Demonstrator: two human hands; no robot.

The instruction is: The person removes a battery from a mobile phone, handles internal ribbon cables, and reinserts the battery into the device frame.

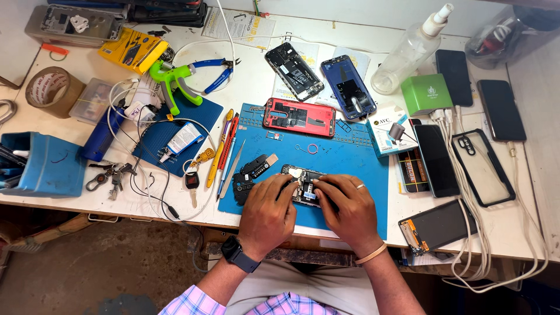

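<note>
An opened phone (304, 182) with its back removed lies on the blue work mat (356, 163) near the table's front edge. My left hand (267, 214) and my right hand (345, 210) both rest over it, fingertips meeting on its exposed insides. The left wrist wears a dark watch, and the right has a ring and a thin band. A black inner cover piece (249, 174) lies just left of the phone. Whether a small part is pinched between the fingers cannot be made out.
A red opened phone (298, 116) lies at the mat's far edge, with two more opened phones (347, 86) behind it. Screwdrivers and tweezers (224, 153) lie left of the mat. Phones, a clear case (484, 166), cables and a spray bottle (412, 51) crowd the right side.
</note>
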